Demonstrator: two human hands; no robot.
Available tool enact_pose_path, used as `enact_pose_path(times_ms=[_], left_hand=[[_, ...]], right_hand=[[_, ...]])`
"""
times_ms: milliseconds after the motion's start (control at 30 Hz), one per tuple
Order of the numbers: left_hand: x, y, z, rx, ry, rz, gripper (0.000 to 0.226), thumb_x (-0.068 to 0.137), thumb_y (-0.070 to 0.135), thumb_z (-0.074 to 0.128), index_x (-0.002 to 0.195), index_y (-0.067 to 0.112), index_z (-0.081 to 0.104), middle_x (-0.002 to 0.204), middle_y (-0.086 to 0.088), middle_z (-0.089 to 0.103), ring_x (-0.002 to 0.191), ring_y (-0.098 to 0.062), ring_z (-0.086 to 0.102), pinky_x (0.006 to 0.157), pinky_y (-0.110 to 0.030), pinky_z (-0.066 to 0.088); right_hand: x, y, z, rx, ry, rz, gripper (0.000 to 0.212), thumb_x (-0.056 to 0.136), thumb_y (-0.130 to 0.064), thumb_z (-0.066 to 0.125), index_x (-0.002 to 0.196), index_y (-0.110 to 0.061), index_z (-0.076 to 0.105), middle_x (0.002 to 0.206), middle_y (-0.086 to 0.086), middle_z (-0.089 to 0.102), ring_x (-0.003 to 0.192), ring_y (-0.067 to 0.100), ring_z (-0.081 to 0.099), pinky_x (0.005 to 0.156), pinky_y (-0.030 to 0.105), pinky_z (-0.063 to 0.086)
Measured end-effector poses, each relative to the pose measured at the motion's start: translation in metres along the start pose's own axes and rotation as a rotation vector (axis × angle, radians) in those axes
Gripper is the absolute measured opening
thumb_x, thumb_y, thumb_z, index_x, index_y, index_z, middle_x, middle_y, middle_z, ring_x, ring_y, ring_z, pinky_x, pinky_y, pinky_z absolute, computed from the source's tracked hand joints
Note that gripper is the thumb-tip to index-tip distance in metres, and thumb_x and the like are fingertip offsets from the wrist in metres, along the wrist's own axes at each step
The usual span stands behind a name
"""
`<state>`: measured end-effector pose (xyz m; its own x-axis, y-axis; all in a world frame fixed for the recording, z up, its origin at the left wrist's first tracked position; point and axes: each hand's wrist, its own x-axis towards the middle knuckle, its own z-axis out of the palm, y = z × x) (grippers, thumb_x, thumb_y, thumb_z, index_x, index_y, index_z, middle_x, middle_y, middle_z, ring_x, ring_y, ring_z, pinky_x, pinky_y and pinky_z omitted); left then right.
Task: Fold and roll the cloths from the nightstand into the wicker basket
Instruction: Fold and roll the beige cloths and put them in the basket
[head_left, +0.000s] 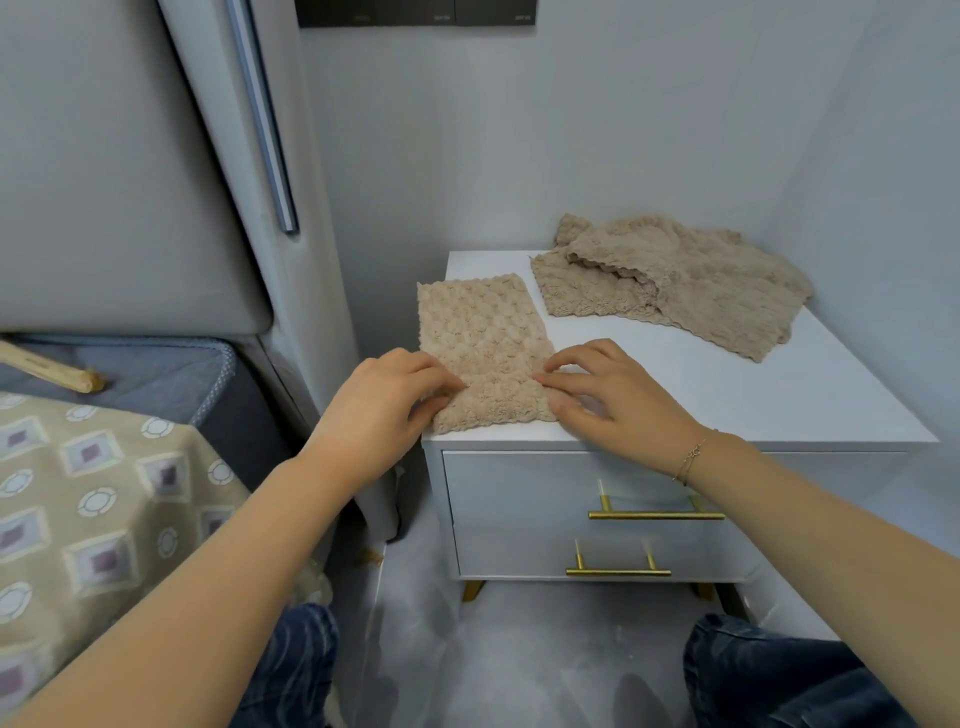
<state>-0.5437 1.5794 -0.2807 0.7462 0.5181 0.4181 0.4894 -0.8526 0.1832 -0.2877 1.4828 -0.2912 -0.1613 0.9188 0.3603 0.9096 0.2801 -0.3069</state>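
Both hands' fingers pinch near fold of beige cloth (485, 353) on nightstand (779, 384); no legible writing.

Setting: a bedroom in a home. Indicators — a grey padded headboard (114, 171) stands against the wall at left, above a mattress (156, 374) with piped edging and a patterned bedspread (93, 499). Just beside the bed stands a white nightstand (727, 395) with two drawers, brass bar handles (655, 514) and brass feet. Walls are plain pale grey.
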Motion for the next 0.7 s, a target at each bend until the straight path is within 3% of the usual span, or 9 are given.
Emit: enact_pose_path(times_ms=[167, 267, 333, 433, 533, 600, 700], left_hand=[[-0.011, 0.005, -0.003, -0.155, -0.112, -0.104, 0.035, 0.098, 0.034, 0.052, 0.13, 0.025, 0.058, 0.123, 0.011, 0.057, 0.113, -0.007, 0.048, 0.101, -0.025, 0.039], [-0.018, 0.012, -0.005, -0.171, -0.166, -0.097, 0.058, 0.084, 0.049, 0.067, 0.135, 0.026, 0.052, 0.127, 0.013, 0.051, 0.116, -0.005, 0.042, 0.102, -0.02, 0.034], [-0.023, 0.017, -0.001, -0.132, -0.174, -0.064, 0.065, 0.078, 0.046, 0.074, 0.135, 0.025, 0.051, 0.128, 0.011, 0.05, 0.116, -0.008, 0.042, 0.102, -0.024, 0.036], [-0.027, 0.027, 0.007, -0.073, -0.073, -0.015, 0.051, 0.077, 0.031, 0.079, 0.124, 0.021, 0.059, 0.118, 0.006, 0.057, 0.106, -0.015, 0.05, 0.093, -0.034, 0.046], [-0.025, 0.033, 0.011, -0.088, -0.001, -0.023, 0.036, 0.078, 0.023, 0.078, 0.112, 0.021, 0.065, 0.108, 0.006, 0.061, 0.097, -0.014, 0.052, 0.085, -0.032, 0.048], [-0.023, 0.033, 0.01, -0.146, 0.016, -0.083, 0.029, 0.08, 0.024, 0.076, 0.107, 0.023, 0.068, 0.104, 0.01, 0.061, 0.096, -0.012, 0.052, 0.086, -0.027, 0.045], [-0.021, 0.032, 0.009, -0.265, 0.026, -0.217, 0.022, 0.08, 0.03, 0.076, 0.101, 0.022, 0.073, 0.096, 0.008, 0.057, 0.095, -0.01, 0.049, 0.082, -0.008, 0.035]], right_hand=[[-0.004, -0.008, -0.004, 0.012, -0.067, 0.053, 0.067, 0.08, -0.067, 0.049, 0.128, -0.022, 0.061, 0.118, -0.01, 0.054, 0.112, 0.007, 0.039, 0.098, 0.022, 0.032], [-0.012, -0.01, -0.007, 0.027, -0.058, 0.044, 0.059, 0.08, -0.057, 0.066, 0.127, -0.021, 0.062, 0.114, -0.009, 0.054, 0.109, 0.006, 0.041, 0.096, 0.022, 0.036], [-0.021, -0.009, -0.008, 0.012, -0.051, 0.021, 0.054, 0.08, -0.046, 0.072, 0.126, -0.02, 0.062, 0.113, -0.008, 0.054, 0.106, 0.005, 0.041, 0.093, 0.021, 0.036], [-0.034, -0.008, -0.005, -0.029, 0.026, -0.017, 0.044, 0.076, -0.024, 0.08, 0.117, -0.015, 0.067, 0.107, -0.003, 0.058, 0.099, 0.007, 0.044, 0.085, 0.023, 0.041], [-0.039, -0.008, -0.002, 0.046, 0.078, 0.029, 0.035, 0.074, -0.013, 0.08, 0.108, -0.015, 0.07, 0.1, -0.008, 0.056, 0.095, 0.004, 0.043, 0.084, 0.012, 0.036], [-0.036, -0.008, -0.005, 0.14, 0.099, 0.095, 0.03, 0.074, -0.016, 0.081, 0.103, -0.017, 0.072, 0.095, -0.014, 0.053, 0.093, 0.003, 0.041, 0.084, 0.009, 0.033], [-0.028, -0.008, -0.008, 0.149, 0.13, 0.171, 0.027, 0.073, -0.038, 0.08, 0.091, -0.019, 0.073, 0.086, -0.017, 0.05, 0.089, 0.006, 0.038, 0.081, 0.014, 0.029]])
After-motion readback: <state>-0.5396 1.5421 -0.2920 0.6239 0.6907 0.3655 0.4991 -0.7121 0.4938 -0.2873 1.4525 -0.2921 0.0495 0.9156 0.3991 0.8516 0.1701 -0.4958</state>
